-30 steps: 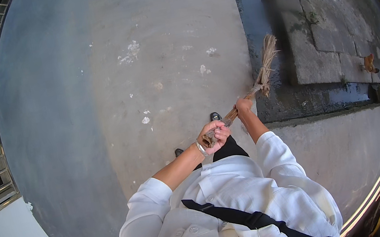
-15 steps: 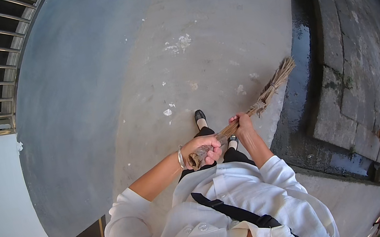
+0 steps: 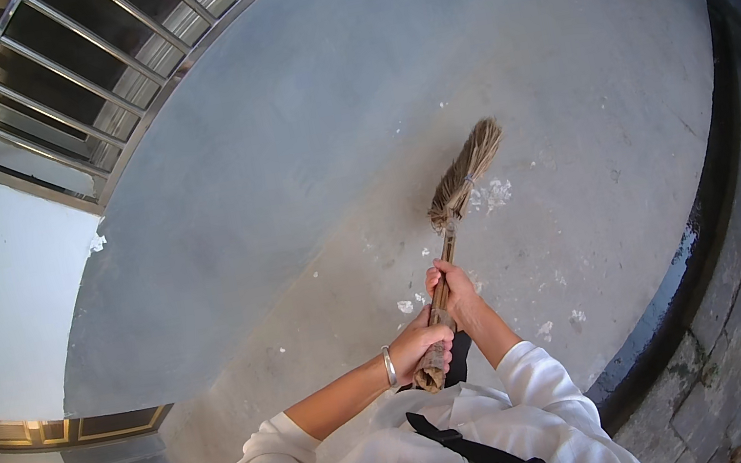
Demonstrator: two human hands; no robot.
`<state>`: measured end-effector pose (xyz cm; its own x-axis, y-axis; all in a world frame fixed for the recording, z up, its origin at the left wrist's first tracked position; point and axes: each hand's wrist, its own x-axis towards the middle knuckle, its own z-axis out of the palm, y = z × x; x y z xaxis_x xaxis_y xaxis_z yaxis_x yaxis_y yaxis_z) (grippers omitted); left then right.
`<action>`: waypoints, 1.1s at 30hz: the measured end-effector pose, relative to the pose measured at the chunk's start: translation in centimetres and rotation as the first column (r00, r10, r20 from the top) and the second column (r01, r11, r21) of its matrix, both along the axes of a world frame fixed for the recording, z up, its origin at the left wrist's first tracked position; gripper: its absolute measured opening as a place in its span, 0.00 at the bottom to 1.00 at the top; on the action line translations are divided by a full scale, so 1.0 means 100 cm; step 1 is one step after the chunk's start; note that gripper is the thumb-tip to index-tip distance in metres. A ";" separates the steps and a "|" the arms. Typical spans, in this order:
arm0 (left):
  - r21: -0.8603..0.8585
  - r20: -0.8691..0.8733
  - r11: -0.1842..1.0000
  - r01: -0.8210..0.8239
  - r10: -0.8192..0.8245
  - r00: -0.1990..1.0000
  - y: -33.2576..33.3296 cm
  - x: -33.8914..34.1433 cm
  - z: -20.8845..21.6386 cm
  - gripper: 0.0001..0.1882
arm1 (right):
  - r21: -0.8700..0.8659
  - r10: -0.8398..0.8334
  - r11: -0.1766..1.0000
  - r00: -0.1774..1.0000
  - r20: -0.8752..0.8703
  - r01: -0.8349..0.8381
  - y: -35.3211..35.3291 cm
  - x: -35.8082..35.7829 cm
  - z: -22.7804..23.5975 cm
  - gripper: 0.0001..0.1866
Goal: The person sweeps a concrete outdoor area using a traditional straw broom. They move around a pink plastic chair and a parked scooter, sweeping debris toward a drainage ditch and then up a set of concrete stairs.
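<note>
Both of my hands grip a straw broom [image 3: 467, 173] with a thick, worn handle. Around the handle's near end, just below its open butt, my left hand [image 3: 419, 346] is wrapped; a silver bangle sits on that wrist. Farther along the shaft, closer to the bristles, my right hand [image 3: 453, 286] is closed. The bristle head points away from me and slightly right, over the grey concrete floor, beside a patch of white flakes [image 3: 493, 196]. Whether the bristles touch the floor I cannot tell.
Metal window bars [image 3: 81, 79] and a pale wall [image 3: 0, 267] stand on the left. A dark wet gutter [image 3: 671, 307] runs along the right, with stone slabs [image 3: 739, 355] beyond it. More white flakes [image 3: 405, 306] dot the concrete.
The broom has swung from the gutter side leftward, its head now out in front of me. My view has turned to the right, and both hands keep their hold.
</note>
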<state>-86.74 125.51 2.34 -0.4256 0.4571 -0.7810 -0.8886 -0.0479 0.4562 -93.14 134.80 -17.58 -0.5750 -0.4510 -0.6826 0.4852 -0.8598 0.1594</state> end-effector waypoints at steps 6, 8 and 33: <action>0.076 0.002 0.979 -0.189 0.189 0.982 0.024 -0.088 -0.076 0.18 | -0.086 0.222 0.971 0.975 -0.013 -0.223 -0.002 -0.095 -0.067 0.10; 0.102 0.060 0.979 -0.175 0.170 0.984 0.032 -0.103 -0.103 0.06 | -0.148 0.257 0.956 0.966 0.020 -0.251 0.005 -0.108 -0.081 0.10; 0.050 0.011 0.984 -0.168 0.168 0.986 0.139 -0.320 -0.092 0.05 | -0.186 0.219 0.962 0.972 0.087 -0.200 0.118 -0.320 -0.087 0.15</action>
<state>-118.72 139.46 -6.81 -0.4943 0.4188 -0.7618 -0.8691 -0.2197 0.4432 -125.19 146.61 -26.26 -0.3834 -0.6711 -0.6345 0.6235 -0.6949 0.3582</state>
